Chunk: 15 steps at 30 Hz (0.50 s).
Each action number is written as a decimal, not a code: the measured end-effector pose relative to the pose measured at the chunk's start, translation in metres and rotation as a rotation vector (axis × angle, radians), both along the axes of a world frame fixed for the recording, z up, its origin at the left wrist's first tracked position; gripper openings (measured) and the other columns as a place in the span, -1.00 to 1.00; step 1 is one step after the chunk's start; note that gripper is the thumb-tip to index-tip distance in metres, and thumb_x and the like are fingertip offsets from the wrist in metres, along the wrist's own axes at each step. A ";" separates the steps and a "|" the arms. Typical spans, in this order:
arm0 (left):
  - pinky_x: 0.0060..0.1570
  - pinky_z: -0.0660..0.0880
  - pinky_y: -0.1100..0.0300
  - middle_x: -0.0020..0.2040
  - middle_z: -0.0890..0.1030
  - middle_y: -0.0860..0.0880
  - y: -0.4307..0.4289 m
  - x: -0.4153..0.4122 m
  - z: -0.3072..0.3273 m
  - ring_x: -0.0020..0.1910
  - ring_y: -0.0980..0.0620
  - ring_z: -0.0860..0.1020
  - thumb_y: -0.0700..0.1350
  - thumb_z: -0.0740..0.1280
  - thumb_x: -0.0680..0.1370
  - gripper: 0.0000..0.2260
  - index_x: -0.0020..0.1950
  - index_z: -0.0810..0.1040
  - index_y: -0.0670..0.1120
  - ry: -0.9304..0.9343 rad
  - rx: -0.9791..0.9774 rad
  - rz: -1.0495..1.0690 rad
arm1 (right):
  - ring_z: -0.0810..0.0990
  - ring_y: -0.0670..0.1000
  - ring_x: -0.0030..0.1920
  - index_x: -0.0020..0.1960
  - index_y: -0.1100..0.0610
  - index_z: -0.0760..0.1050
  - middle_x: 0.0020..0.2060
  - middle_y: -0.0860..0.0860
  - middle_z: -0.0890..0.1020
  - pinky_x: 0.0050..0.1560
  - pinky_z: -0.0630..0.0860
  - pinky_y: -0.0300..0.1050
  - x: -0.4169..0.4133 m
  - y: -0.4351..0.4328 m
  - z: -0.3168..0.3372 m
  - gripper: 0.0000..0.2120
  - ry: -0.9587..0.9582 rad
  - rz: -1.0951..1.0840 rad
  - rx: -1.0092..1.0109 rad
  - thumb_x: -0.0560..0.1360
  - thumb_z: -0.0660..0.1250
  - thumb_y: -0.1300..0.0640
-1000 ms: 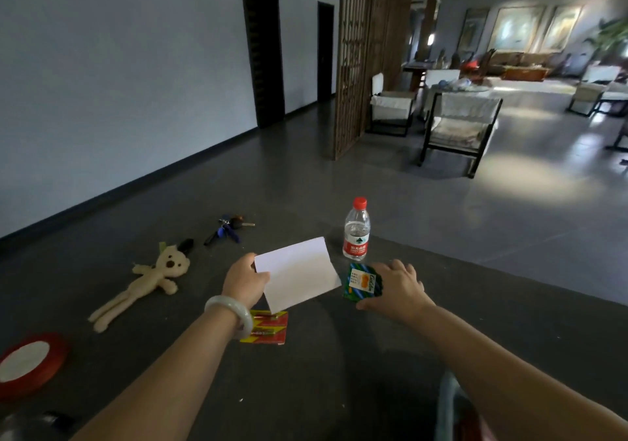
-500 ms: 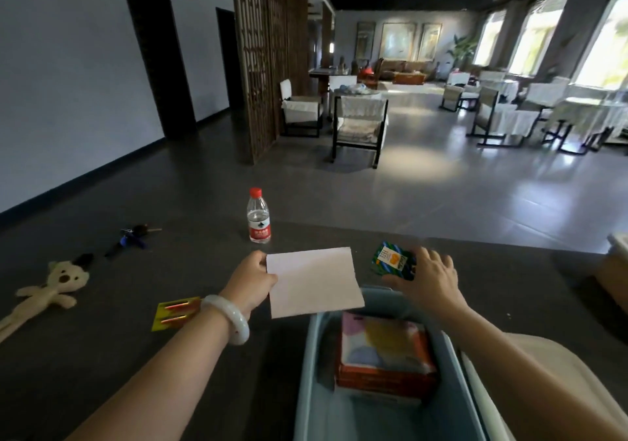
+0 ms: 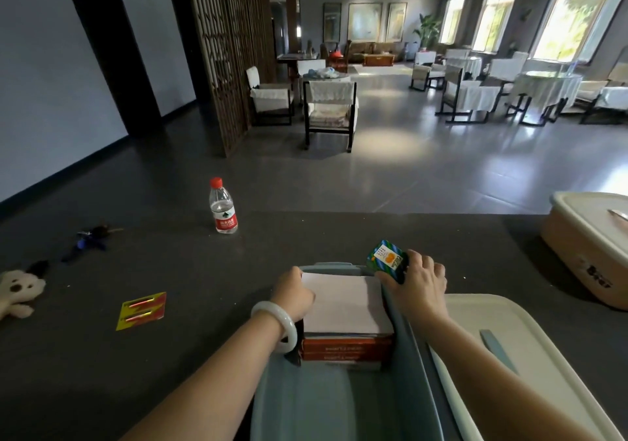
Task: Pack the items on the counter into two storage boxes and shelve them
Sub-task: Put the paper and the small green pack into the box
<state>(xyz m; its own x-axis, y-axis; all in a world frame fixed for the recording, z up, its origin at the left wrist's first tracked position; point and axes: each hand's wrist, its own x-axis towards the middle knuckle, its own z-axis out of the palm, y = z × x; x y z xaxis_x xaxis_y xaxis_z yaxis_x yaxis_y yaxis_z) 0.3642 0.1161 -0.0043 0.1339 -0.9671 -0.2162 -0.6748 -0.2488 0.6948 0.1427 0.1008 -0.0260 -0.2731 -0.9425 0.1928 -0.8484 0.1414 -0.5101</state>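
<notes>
An open grey-blue storage box point(image 3: 326, 410) stands on the dark counter in front of me. Inside it lies an orange box point(image 3: 346, 347). My left hand point(image 3: 294, 296) holds a white sheet of paper point(image 3: 343, 306) flat on top of that orange box. My right hand point(image 3: 419, 286) grips a small green packet point(image 3: 385, 260) over the box's far right corner. A water bottle point(image 3: 222, 207), keys point(image 3: 90, 238), a plush dog point(image 3: 18, 291) and a yellow card point(image 3: 142, 309) lie on the counter to the left.
The box's white lid point(image 3: 530, 349) lies right of it. A second, beige storage box point(image 3: 591, 247) with its lid on sits at the far right. Beyond the counter edge are open floor, chairs and tables.
My view has swung right and down to the storage box. My left hand brought the paper down onto the orange box inside, and my right hand carried the green packet over the box's rim.
</notes>
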 end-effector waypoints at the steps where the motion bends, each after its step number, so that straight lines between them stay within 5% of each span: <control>1: 0.13 0.54 0.03 0.18 0.54 -0.11 0.000 -0.004 -0.003 0.14 -0.08 0.54 -0.20 0.33 0.53 -0.72 0.24 0.44 -0.13 -0.032 -0.018 0.003 | 0.29 0.17 0.31 0.47 0.08 0.25 0.31 0.10 0.41 0.30 0.25 0.08 0.001 0.000 -0.001 -0.31 0.010 0.002 0.003 0.48 0.31 -0.26; 10: 0.22 0.44 0.13 0.46 0.30 -0.05 0.020 -0.008 -0.015 0.38 -0.04 0.38 -0.09 0.38 0.54 -0.38 0.52 0.16 -0.04 0.103 -0.108 0.057 | 0.26 0.16 0.31 0.46 0.10 0.25 0.30 0.10 0.40 0.35 0.21 0.13 0.004 0.000 -0.013 -0.30 0.098 0.017 -0.071 0.48 0.31 -0.27; 15: 0.42 0.22 0.08 0.58 -0.02 0.09 0.041 0.000 -0.021 0.53 0.01 0.10 -0.01 0.46 0.48 -0.23 0.56 0.09 0.10 -0.052 -0.057 -0.257 | 0.23 0.14 0.30 0.46 0.09 0.25 0.30 0.10 0.40 0.36 0.19 0.14 0.006 -0.002 -0.017 -0.30 0.124 0.043 -0.103 0.47 0.31 -0.26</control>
<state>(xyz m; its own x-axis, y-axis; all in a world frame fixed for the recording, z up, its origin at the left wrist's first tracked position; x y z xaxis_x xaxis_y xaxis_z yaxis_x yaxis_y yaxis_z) 0.3644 0.1571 -0.0252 -0.1086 -0.9812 -0.1592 -0.7458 -0.0255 0.6657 0.1485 0.0986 -0.0434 -0.2013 -0.9262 0.3187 -0.9101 0.0565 -0.4106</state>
